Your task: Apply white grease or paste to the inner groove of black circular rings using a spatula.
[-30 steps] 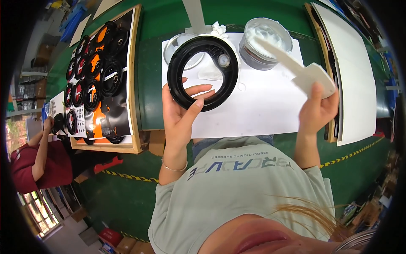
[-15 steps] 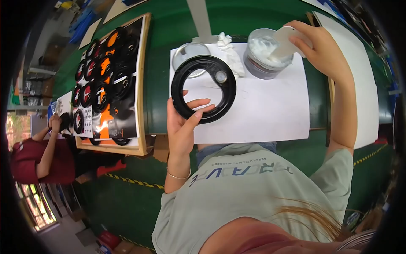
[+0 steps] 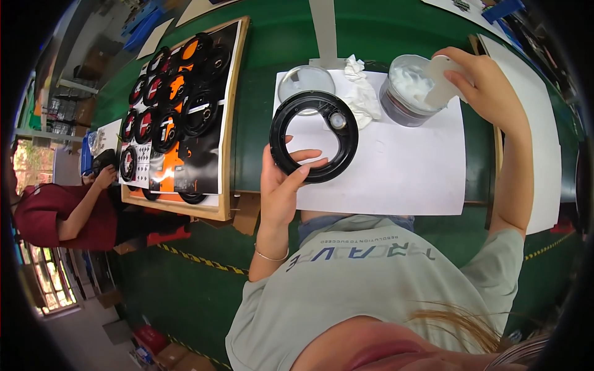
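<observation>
over white sheet: ring held left, spatula dipped in tub right

**position**
- at sheet's near-left part: left hand (image 3: 281, 185) pinching black ring (image 3: 314, 136), thumb + forefinger curled through the opening, lower rim clamped. ring tilted up off the white paper sheet (image 3: 396, 167), face toward camera; small round boss on its upper right rim.
- at sheet's far-right corner: right hand (image 3: 486, 86) closed on white spatula (image 3: 440, 83), fingers wrapped round handle end, blade tip down in white paste inside grey tub (image 3: 405, 93).

**key relation**
- ring lies left of tub, well apart; crumpled white rag (image 3: 361, 93) and clear round lid (image 3: 305, 83) between / behind. spatula long axis runs from hand down-left toward tub, i.e. pointing roughly at ring. right hand nearer tub, left hand nearer ring; no crossing of arms.

**surface + room**
- sheet flat on green bench (image 3: 260, 111), bare paper between ring and tub.
- to left, well apart: wooden-framed tray (image 3: 230, 123) w/ more black + orange rings in rows.
- far left: another person in red sleeve (image 3: 55, 213), own hand at tray's far end.
</observation>
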Demonstrator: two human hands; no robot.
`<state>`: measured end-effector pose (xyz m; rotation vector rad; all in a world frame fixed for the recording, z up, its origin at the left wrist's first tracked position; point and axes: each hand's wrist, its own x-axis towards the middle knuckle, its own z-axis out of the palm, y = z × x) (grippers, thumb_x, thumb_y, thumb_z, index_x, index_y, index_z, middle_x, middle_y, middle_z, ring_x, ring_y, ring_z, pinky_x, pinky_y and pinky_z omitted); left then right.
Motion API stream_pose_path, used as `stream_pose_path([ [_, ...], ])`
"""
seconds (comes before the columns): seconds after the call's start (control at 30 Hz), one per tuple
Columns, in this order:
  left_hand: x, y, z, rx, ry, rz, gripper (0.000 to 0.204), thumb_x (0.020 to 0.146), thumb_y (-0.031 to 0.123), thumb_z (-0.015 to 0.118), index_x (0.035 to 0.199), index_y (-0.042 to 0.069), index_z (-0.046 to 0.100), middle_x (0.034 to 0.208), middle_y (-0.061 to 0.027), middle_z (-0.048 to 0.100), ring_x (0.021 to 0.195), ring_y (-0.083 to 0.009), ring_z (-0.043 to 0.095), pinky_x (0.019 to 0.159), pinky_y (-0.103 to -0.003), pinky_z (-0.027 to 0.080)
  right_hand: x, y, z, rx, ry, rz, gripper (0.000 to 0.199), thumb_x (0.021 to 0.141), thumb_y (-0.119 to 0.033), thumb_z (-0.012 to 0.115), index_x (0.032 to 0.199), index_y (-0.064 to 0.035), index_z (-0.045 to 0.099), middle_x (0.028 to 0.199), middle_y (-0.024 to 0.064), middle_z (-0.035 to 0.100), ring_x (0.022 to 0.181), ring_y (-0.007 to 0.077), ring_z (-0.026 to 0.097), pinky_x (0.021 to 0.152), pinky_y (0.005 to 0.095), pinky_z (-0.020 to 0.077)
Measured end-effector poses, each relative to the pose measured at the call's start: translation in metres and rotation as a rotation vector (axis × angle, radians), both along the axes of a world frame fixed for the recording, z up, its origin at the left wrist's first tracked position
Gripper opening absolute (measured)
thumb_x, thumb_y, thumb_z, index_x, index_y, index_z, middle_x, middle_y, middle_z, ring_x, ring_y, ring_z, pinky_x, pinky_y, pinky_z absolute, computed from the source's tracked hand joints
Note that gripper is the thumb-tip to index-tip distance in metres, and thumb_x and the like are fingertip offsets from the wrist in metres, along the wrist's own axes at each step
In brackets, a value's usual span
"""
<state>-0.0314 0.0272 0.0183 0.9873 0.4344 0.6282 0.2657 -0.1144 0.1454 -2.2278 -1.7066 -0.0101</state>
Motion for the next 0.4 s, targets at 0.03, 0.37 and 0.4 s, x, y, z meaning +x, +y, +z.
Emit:
stream_pose_path([
  [0.03,0.0,0.001,-0.001,0.004,-0.004,0.005,0.049,0.083,-0.004,0.051,0.126,0.003,0.027,0.107,-0.0246,0.057,0.099,-0.0361,0.06,0.084,-0.039,0.049,-0.001,0.003,-0.001,0.024,0.028,-0.009,0.024,0.083,-0.003,0.053,0.107,-0.0024,0.055,0.087,0.0172,0.062,0.076,0.032,0.059,0.069,0.0337,0.0462],
  [0.37,0.001,0.005,-0.007,0.041,-0.012,-0.087,0.058,0.08,0.005,0.059,0.13,0.01,0.029,0.104,-0.0142,0.06,0.094,-0.0207,0.062,0.076,-0.028,0.049,0.0,-0.013,-0.004,0.143,0.201,-0.12,0.05,0.077,-0.004,0.061,0.125,-0.0073,0.047,0.119,0.0174,0.055,0.111,0.0262,0.054,0.094,0.0337,0.0407],
  [0.4,0.001,0.004,-0.006,0.05,0.007,-0.121,0.059,0.08,0.007,0.06,0.131,0.01,0.029,0.105,-0.0136,0.06,0.094,-0.0207,0.062,0.076,-0.027,0.049,0.003,0.008,0.003,0.169,0.184,-0.05,0.05,0.077,-0.004,0.061,0.125,-0.0073,0.047,0.119,0.0174,0.055,0.111,0.0262,0.054,0.094,0.0337,0.0407],
])
